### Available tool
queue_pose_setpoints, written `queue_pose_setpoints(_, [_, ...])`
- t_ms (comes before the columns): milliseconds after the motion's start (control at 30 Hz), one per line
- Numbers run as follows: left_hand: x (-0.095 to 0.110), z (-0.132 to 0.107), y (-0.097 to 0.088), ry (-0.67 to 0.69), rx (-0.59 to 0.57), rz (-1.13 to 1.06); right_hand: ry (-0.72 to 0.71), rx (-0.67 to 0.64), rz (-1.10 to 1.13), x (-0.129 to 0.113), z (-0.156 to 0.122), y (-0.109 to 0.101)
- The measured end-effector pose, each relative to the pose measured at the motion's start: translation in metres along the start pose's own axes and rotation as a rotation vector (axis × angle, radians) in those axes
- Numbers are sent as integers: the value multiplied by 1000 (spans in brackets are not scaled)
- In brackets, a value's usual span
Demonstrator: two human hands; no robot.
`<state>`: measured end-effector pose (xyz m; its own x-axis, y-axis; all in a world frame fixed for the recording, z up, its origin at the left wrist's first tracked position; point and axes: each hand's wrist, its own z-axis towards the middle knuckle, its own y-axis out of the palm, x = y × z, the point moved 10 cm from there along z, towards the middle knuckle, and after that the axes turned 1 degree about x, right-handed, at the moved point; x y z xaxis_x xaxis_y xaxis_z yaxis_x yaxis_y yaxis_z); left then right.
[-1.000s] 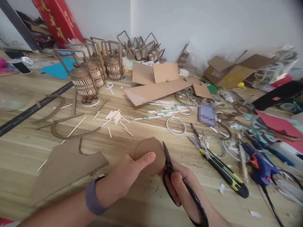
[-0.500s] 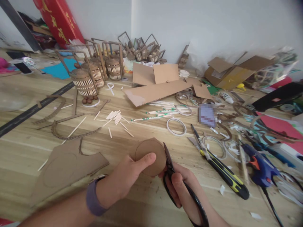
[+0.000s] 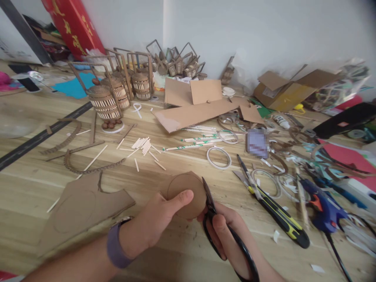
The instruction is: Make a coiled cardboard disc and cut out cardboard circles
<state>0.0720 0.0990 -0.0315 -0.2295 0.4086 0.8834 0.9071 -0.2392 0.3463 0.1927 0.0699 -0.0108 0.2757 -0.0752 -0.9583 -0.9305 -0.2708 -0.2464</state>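
My left hand [image 3: 160, 217] grips a brown cardboard disc [image 3: 188, 186], thumb flat on its face and fingers hidden beneath. A curved line is drawn on the disc near its upper left edge. Black-handled scissors [image 3: 210, 211] are in my right hand [image 3: 230, 229], with their dark blade along the disc's right edge. The lower blade is hidden behind the cardboard. To the left lies a larger cardboard piece [image 3: 79, 207] with a circle outlined on it and a notch in its upper edge.
Right of my hands lie a yellow-black utility knife [image 3: 276, 211] and a blue glue gun [image 3: 321, 207]. Short sticks [image 3: 142, 145] and a tape roll [image 3: 219, 157] lie ahead. Farther back stand stick-covered baskets [image 3: 104, 102], cardboard sheets [image 3: 194, 113] and a cardboard box [image 3: 282, 92].
Almost nothing differs. The scissors and the disc keep nearly the same position, with only a tiny shift of the blade tip to the left.
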Motion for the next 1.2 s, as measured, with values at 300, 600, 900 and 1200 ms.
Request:
queue_pose_setpoints(300, [12,-1,0,34,14,55,14,-13,5,1,0,0])
queue_pose_setpoints(600, [12,-2,-3,18,40,56,22,-10,-7,2,0,-1])
queue_pose_setpoints(900, [18,-2,-2,45,35,55,43,-40,-12,0,0,1])
queue_pose_setpoints(1200, [15,0,-1,34,24,9,-30,-78,-67,-8,1,-1])
